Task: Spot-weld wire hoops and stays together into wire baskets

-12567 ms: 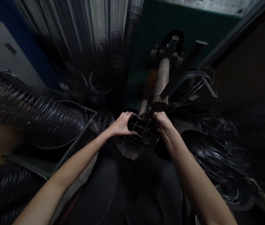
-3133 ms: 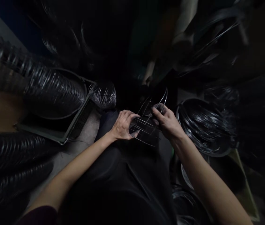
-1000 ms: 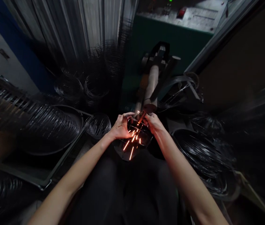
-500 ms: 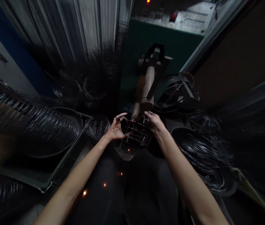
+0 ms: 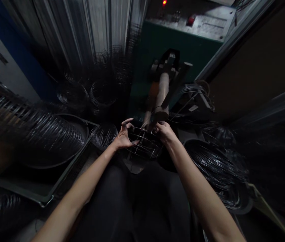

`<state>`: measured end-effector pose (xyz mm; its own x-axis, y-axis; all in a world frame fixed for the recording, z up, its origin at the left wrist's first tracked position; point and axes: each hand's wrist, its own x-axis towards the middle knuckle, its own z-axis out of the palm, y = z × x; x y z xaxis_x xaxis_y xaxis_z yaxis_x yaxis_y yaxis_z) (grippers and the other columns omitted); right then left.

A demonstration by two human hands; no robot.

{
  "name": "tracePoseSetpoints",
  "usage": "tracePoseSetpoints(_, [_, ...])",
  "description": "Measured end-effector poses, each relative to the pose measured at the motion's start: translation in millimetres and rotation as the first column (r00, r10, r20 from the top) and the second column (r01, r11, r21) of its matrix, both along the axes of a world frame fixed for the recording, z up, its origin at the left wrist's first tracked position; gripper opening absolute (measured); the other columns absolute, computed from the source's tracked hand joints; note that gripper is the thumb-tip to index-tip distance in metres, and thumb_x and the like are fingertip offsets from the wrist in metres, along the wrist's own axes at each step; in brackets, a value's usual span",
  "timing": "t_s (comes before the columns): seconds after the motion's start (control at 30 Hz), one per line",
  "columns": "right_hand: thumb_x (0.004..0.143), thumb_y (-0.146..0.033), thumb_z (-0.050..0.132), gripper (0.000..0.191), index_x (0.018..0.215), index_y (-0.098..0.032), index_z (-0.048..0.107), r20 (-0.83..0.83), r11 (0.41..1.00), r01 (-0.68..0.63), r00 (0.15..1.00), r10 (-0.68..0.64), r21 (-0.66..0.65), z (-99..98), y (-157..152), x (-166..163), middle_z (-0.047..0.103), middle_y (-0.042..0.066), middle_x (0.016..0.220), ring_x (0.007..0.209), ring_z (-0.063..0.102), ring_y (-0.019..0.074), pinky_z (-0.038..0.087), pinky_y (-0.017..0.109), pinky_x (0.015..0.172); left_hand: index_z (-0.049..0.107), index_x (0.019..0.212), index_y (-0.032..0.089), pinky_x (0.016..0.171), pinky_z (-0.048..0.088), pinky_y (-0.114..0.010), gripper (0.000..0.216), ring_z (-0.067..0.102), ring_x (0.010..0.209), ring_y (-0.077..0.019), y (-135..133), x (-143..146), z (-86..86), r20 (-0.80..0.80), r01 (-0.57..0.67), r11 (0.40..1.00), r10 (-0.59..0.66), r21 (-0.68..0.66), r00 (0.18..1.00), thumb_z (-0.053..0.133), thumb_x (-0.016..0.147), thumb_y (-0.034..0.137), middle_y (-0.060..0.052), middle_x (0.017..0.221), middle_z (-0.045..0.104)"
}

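I see two bare arms (image 5: 195, 181) reach forward over dark, soft clothes (image 5: 155, 195). The left hand (image 5: 123, 137) is curved like a letter C, with its thumb and fingers spread wide at the left edge of a round, open cage of thin gray wire (image 5: 145, 145). The right hand (image 5: 165, 132) is at the other side, its fingers bent and close together. I can't tell what they pinch, as it is too dark there. The cage is between the two hands, near the end of a thick, pale, round metal bar (image 5: 162, 90). It has thin, curved rings with straight wires across them. Its far edge gets lost in shadow by the bar. Behind stands a big green metal machine (image 5: 182, 43), cut off at the top, with a small, glowing red light (image 5: 164, 2).
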<state>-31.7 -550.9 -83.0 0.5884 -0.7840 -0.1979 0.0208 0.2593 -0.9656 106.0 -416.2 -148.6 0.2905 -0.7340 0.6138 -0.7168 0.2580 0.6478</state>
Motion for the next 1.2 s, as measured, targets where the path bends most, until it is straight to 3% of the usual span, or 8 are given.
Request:
tracePoseSetpoints(0.23, [0.049, -0.034, 0.082, 0.043, 0.065, -0.019, 0.044, -0.009, 1.0, 0.017, 1.0, -0.017, -0.013, -1.4, -1, 4, 0.041, -0.008, 0.045, 0.04, 0.037, 0.0041, 0.029, 0.017, 0.038, 0.041, 0.101, 0.02, 0.09, 0.047, -0.042, 0.061, 0.053, 0.097, -0.0217, -5, 6, -6.5, -0.02, 0.027, 1.0, -0.027, -0.009, 0.999, 0.078, 0.053, 0.027, -0.004, 0.093, 0.046])
tracePoseSetpoints(0.37, [0.053, -0.027, 0.079, 0.034, 0.065, -0.019, 0.048, -0.027, 0.999, 0.036, 0.999, -0.036, -0.017, -3.1, 0, 6, 0.046, -0.006, 0.048, 0.041, 0.039, 0.0047, 0.031, 0.017, 0.038, 0.042, 0.099, 0.02, 0.09, 0.046, -0.04, 0.06, 0.05, 0.104, -0.0228, -6, 7, -9.5, -0.014, 0.013, 1.0, -0.013, -0.02, 1.0, 0.078, 0.052, 0.028, -0.005, 0.098, 0.045])
tracePoseSetpoints(0.57, [0.064, -0.02, 0.07, 0.02, 0.068, -0.017, 0.05, -0.056, 0.998, 0.05, 0.997, -0.049, 0.024, -5.0, -4, 8, 0.049, -0.005, 0.051, 0.042, 0.04, 0.0048, 0.033, 0.017, 0.04, 0.022, 0.128, 0.02, 0.074, 0.046, -0.03, 0.086, 0.051, 0.075, -0.0117, -8, 12, -11.6, -0.077, 0.153, 0.985, -0.159, -0.078, 0.984, 0.074, 0.06, 0.023, 0.002, 0.085, 0.046])
tracePoseSetpoints(0.7, [0.067, -0.014, 0.065, 0.018, 0.064, -0.016, 0.048, -0.113, 0.996, 0.075, 0.991, -0.07, 0.04, 7.2, -25, 12, 0.037, -0.009, 0.043, 0.035, 0.029, 0.0025, 0.021, 0.015, 0.035, 0.015, 0.134, 0.019, 0.073, 0.046, -0.028, 0.097, 0.052, 0.075, -0.0116, -9, 14, -9.6, -0.043, 0.184, 0.981, -0.187, -0.064, 0.981, 0.077, 0.058, 0.022, 0.003, 0.083, 0.047])
tracePoseSetpoints(0.9, [0.074, -0.019, 0.064, 0.021, 0.062, -0.015, 0.047, -0.182, 0.997, 0.072, 0.981, -0.072, -0.008, 31.2, -37, 10, 0.042, -0.006, 0.044, 0.036, 0.032, 0.0033, 0.021, 0.015, 0.035, 0.013, 0.14, 0.028, 0.085, 0.049, -0.039, 0.102, 0.057, 0.094, -0.0191, 4, 3, -26.6, -0.009, 0.2, 0.977, -0.199, 0.071, 0.98, 0.077, 0.061, 0.03, -0.005, 0.108, 0.052])
tracePoseSetpoints(1.0, [0.071, -0.025, 0.07, 0.024, 0.066, -0.015, 0.049, -0.183, 0.998, 0.061, 0.981, -0.062, -0.014, 28.8, -24, -10, 0.045, -0.006, 0.048, 0.036, 0.03, 0.0022, 0.018, 0.015, 0.035, 0.01, 0.143, 0.027, 0.094, 0.045, -0.046, 0.108, 0.057, 0.102, -0.0231, 22, 1, -37.6, 0.068, 0.232, 0.97, -0.237, 0.072, 0.969, 0.079, 0.061, 0.037, -0.009, 0.114, 0.054])
tracePoseSetpoints(1.1, [0.067, -0.037, 0.073, 0.03, 0.074, -0.014, 0.055, -0.191, 0.997, 0.043, 0.98, -0.055, -0.067, 13.8, 5, -43, 0.051, -0.004, 0.054, 0.041, 0.038, 0.0042, 0.025, 0.016, 0.038, 0.016, 0.146, 0.022, 0.111, 0.021, -0.057, 0.113, 0.05, 0.12, -0.0304, 54, 5, -34.2, 0.134, 0.357, 0.904, -0.394, 0.236, 0.909, 0.08, 0.057, 0.048, -0.014, 0.123, 0.056])
tracePoseSetpoints(1.2, [0.073, -0.047, 0.066, 0.035, 0.081, -0.014, 0.062, -0.255, 0.967, -0.006, 0.965, -0.062, -0.257, -12.1, 57, -73, 0.06, 0.001, 0.065, 0.055, 0.053, 0.0109, 0.041, 0.021, 0.05, 0.019, 0.147, 0.019, 0.113, 0.008, -0.059, 0.111, 0.035, 0.134, -0.0346, 82, 2, -11.1, -0.082, 0.433, 0.785, -0.445, 0.444, 0.892, 0.075, 0.059, 0.059, -0.018, 0.135, 0.049])
